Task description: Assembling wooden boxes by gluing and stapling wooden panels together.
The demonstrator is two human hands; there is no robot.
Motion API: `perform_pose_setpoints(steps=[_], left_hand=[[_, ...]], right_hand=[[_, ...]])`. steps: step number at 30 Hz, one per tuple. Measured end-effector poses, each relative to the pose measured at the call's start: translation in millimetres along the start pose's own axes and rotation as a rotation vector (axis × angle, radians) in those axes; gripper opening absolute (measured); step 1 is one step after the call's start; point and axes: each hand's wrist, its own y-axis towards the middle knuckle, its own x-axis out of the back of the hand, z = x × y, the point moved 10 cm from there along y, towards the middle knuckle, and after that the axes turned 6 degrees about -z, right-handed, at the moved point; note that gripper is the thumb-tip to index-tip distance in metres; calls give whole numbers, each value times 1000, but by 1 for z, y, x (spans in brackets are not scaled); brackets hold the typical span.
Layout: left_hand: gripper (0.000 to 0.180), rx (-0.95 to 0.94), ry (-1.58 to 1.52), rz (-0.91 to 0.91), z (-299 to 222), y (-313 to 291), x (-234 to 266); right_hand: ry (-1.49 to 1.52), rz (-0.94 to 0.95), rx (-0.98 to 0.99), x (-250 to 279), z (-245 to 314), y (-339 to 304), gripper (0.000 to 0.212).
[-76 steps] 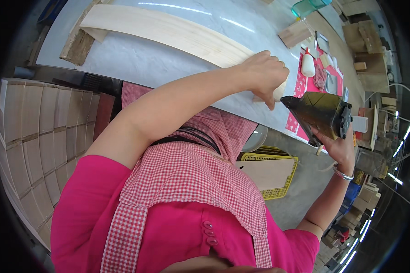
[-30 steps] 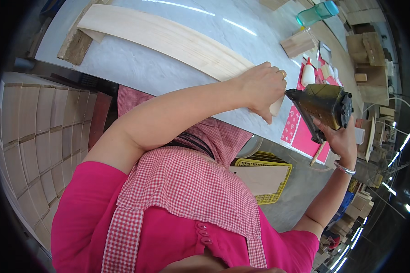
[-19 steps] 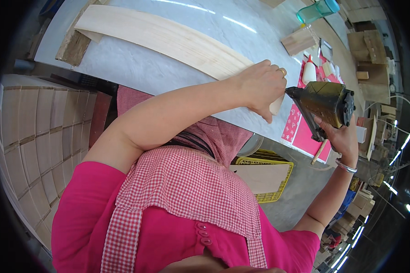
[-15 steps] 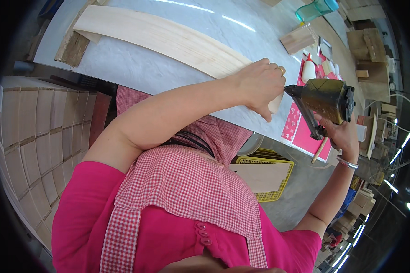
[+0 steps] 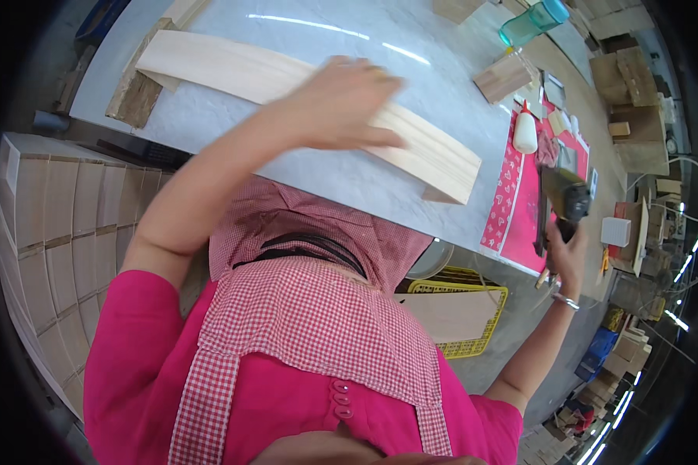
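A long pale wooden piece with short end boards underneath lies across the grey table. Its far-left end sits by a rough wooden block. Over the middle of this piece is my left hand, blurred by motion, its thumb stretched apart from the fingers and nothing seen in it. Whether it touches the wood I cannot tell. At the table's right end, my right hand grips a dark pneumatic nail gun by the handle, over or on a pink patterned cloth.
A white glue bottle with a red tip stands near the cloth's far end. Beyond are a wooden block and a teal bottle. Stacked wooden boxes flank the table at left. A yellow crate sits below the front edge.
My left hand has left the wooden piece's right end and moved left. The nail gun has moved away from that end, lower and over the pink cloth, still in my right hand.
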Motion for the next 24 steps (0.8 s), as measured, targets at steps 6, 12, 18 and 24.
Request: perform_pose_setpoints(steps=[6, 12, 18, 24], left_hand=[[42, -11, -64, 293, 13, -24, -6], [29, -287, -87, -105, -49, -66, -68], [40, -171, -202, -17, -48, -74, -84], [61, 73, -19, 113, -13, -77, -79]], right_hand=[[-465, -209, 67, -44, -91, 5, 63], [-532, -272, -89, -67, -98, -7, 59], [-103, -519, 239, -53, -8, 39, 43], [-92, -529, -28, -103, -17, 125, 66]])
